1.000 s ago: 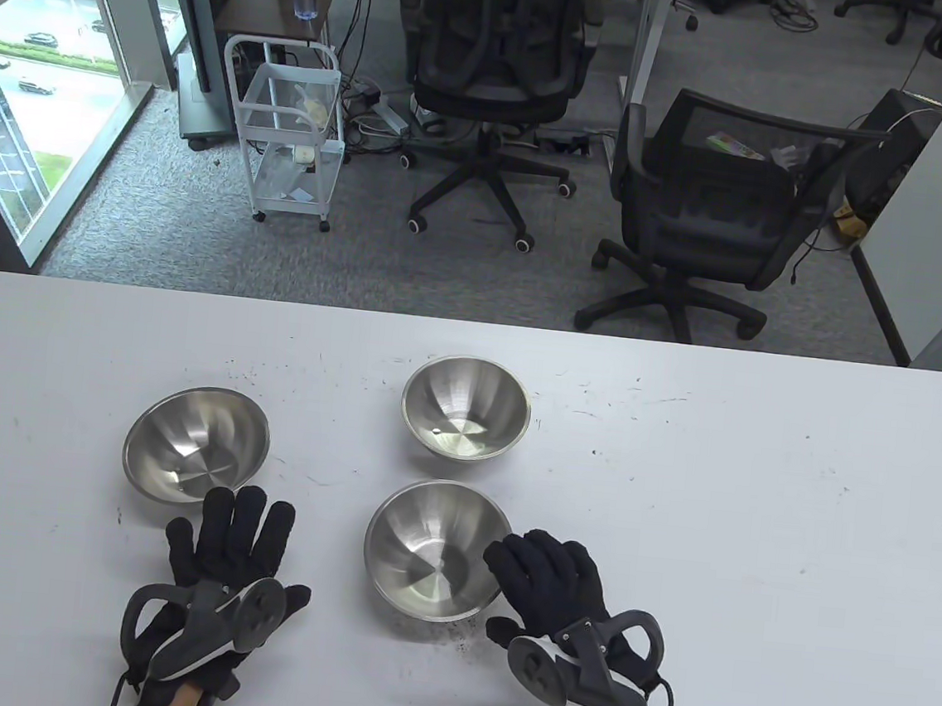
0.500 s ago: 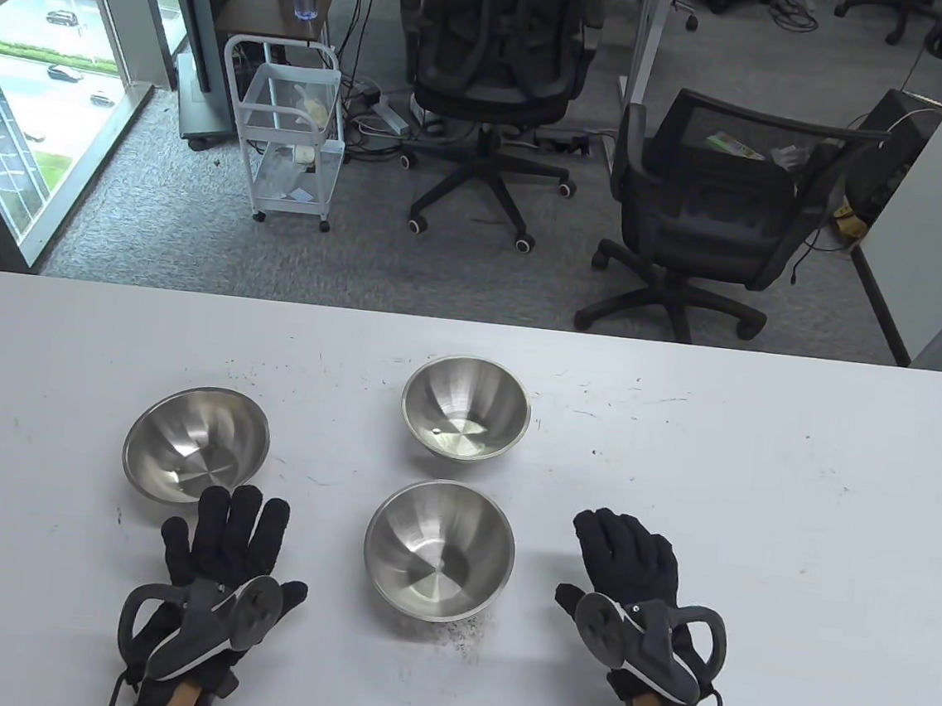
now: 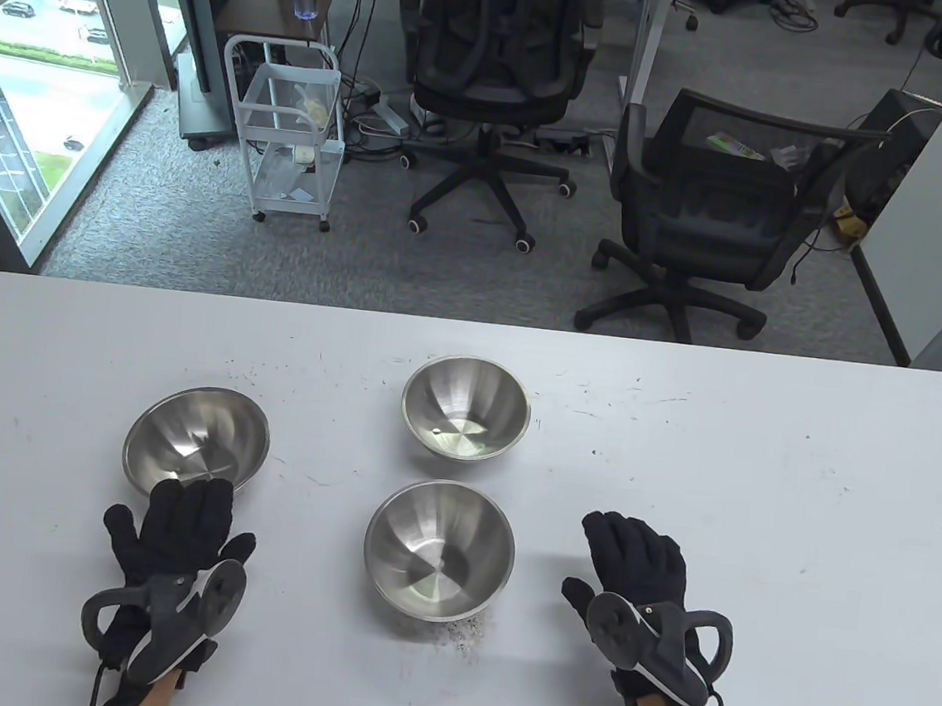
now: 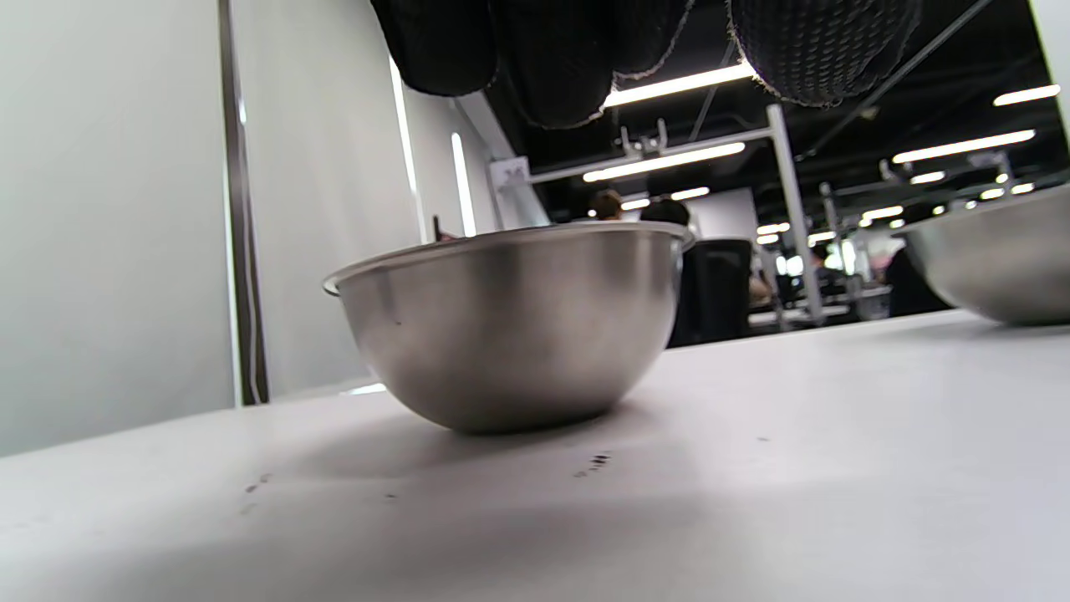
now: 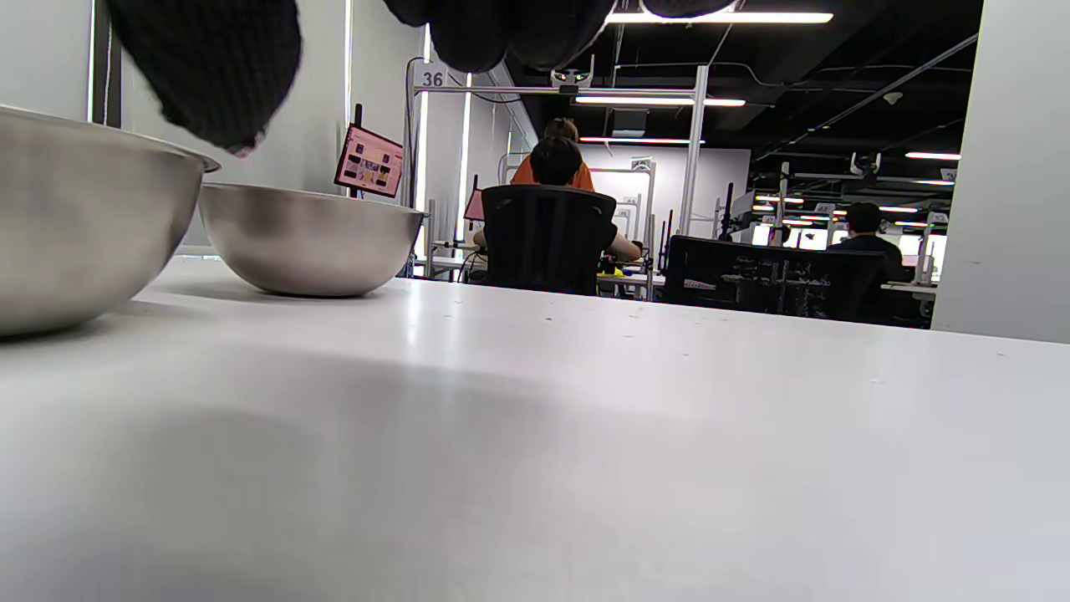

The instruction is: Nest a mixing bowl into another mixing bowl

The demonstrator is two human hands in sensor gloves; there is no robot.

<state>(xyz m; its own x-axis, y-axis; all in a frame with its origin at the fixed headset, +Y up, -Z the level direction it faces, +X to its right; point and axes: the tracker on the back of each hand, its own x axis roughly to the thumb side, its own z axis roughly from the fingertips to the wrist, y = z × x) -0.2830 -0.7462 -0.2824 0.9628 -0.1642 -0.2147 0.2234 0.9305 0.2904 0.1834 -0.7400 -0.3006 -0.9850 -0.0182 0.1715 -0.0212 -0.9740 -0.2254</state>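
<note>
Movement shows in the left hand [image 3: 169, 545]: it has slid left, its spread fingers [image 3: 190, 501] now at the near rim of the left mixing bowl [image 3: 196, 443]. The right hand [image 3: 637, 569] lies open, empty, beside the near mixing bowl [image 3: 439, 550]. Nesting is unstarted.

Beyond the white table [image 3: 757, 497] lies grey carpet [image 3: 160, 207], where two black office chairs [image 3: 499, 64] stand side by side. A white wire trolley [image 3: 288, 136] sits left of them, near a floor-length window [image 3: 23, 77] showing daylight. Ceiling strip lights [image 5: 719, 17] glow overhead.
</note>
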